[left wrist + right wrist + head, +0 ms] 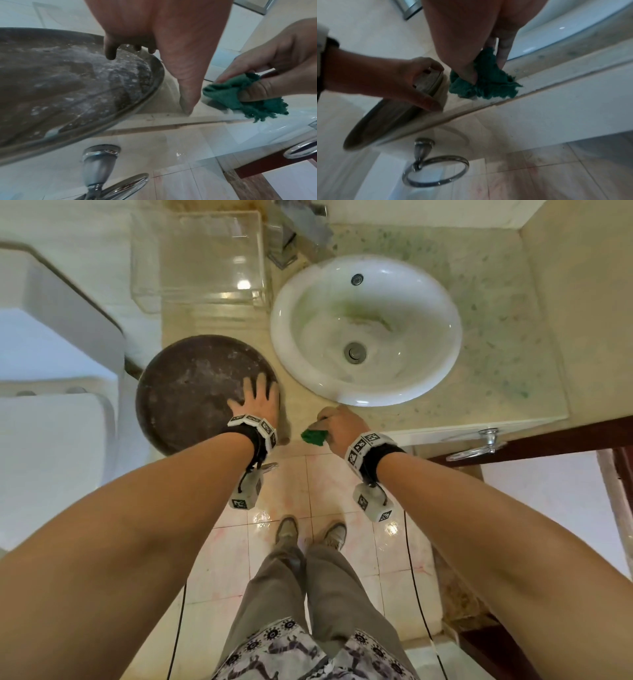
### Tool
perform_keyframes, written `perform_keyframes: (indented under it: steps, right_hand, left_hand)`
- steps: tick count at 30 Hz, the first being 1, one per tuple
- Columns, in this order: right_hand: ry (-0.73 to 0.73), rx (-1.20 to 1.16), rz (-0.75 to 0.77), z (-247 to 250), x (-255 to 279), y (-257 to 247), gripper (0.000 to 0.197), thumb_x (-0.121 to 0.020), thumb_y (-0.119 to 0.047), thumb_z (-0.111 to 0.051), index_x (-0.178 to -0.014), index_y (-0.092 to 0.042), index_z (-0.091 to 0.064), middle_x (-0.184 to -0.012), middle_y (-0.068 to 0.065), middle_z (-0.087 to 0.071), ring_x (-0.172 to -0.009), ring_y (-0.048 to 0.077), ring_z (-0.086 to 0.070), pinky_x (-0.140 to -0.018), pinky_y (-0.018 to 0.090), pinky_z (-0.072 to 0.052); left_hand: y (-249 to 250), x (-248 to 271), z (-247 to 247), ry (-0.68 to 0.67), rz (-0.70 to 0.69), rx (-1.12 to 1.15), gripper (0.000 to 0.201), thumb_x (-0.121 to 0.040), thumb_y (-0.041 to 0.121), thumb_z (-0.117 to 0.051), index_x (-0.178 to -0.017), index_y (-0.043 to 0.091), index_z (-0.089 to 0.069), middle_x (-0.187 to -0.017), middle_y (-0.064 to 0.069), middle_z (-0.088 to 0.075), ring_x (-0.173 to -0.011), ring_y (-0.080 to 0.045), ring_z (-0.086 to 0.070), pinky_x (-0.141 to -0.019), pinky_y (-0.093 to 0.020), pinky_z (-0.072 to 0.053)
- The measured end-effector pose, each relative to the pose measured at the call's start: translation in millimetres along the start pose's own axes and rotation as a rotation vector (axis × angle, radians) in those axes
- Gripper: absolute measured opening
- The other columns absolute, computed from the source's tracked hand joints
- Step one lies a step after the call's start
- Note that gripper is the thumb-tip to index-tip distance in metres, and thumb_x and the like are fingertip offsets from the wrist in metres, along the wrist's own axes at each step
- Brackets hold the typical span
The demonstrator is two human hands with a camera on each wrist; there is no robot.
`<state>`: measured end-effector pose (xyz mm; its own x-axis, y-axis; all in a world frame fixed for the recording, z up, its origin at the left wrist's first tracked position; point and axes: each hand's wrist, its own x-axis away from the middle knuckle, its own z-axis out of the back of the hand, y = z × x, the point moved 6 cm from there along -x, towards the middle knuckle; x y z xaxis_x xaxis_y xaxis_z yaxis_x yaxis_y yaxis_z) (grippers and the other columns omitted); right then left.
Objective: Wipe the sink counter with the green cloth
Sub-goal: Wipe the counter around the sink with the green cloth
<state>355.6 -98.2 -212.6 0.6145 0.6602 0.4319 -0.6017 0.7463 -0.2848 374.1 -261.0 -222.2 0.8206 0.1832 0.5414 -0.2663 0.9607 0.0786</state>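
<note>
My right hand [337, 424] grips the bunched green cloth [313, 437] against the front edge of the beige sink counter [496, 354], just below the white basin [411, 302]. The right wrist view shows the cloth [488, 83] pinched between thumb and fingers and pressed on the counter lip. My left hand [257, 398] lies flat with spread fingers on a round dark tray [191, 392] left of the basin. In the left wrist view, its thumb [187, 105] points down beside the tray rim [154, 81], close to the cloth [228, 94].
A clear plastic box [198, 258] and the faucet [298, 237] stand at the back of the counter. The tray overhangs the counter's front edge. A toilet [51, 337] is at left, a door handle [479, 443] at right, and a towel ring [436, 170] below the counter.
</note>
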Motion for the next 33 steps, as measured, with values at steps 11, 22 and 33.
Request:
perform_keyframes:
  steps: [11,22,33]
  right_hand:
    - [0.317,-0.446,-0.582,26.9,59.3,89.7,0.048,-0.086,-0.022,-0.059,-0.133,-0.023,-0.049,-0.126,0.009,-0.056,-0.112,0.03,-0.056,-0.096,0.038,-0.048]
    - [0.456,-0.411,-0.878,29.7,92.5,155.5,0.035,-0.09,-0.018,-0.054,-0.123,-0.01,-0.053,-0.13,0.015,-0.043,-0.116,0.034,-0.047,-0.095,0.035,-0.042]
    - [0.213,-0.289,-0.801,19.5,67.7,128.4,0.048,-0.089,-0.026,-0.062,-0.13,-0.006,-0.049,-0.135,0.013,-0.045,-0.121,0.034,-0.048,-0.105,0.041,-0.04]
  left_hand:
    - [53.6,-18.5,-9.2,0.021,-0.127,-0.106,0.09,-0.066,0.047,-0.065,-0.141,0.012,-0.031,-0.151,-0.006,-0.02,-0.143,-0.028,-0.012,-0.107,-0.064,-0.02]
    - [68.9,-18.4,-16.1,0.021,-0.006,-0.156,0.129,-0.061,0.071,-0.071,-0.152,0.006,-0.007,-0.157,-0.016,-0.008,-0.144,-0.035,-0.012,-0.11,-0.061,-0.024]
    - [60.5,-39.5,-21.8,0.061,-0.022,-0.082,0.091,-0.07,0.05,-0.064,-0.141,0.005,-0.031,-0.146,-0.013,-0.025,-0.133,-0.034,-0.028,-0.095,-0.057,-0.043]
